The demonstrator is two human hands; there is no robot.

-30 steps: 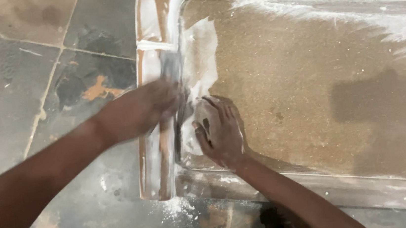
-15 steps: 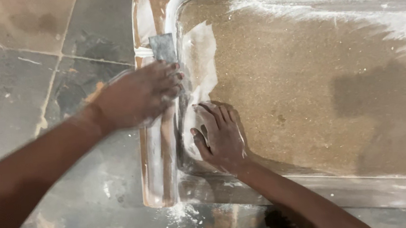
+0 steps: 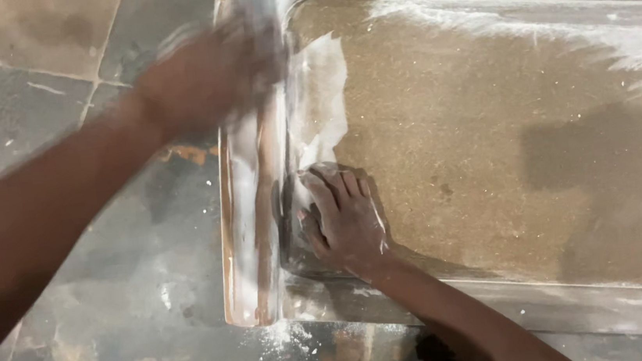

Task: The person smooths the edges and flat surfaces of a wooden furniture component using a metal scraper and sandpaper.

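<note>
The right hand [image 3: 344, 217] lies flat, fingers together and spread open on nothing, pressed on the brown recessed panel [image 3: 449, 129] just beside its raised left rim [image 3: 261, 210]. The left hand [image 3: 201, 78] is blurred over the upper part of that rim — whether its grip is closed on anything cannot be told. White dust [image 3: 320, 94] coats the rim and streaks the panel between the two hands. The panel rests on a dark tiled floor [image 3: 55, 112] — more white powder [image 3: 285, 337] lies at its near corner.
</note>
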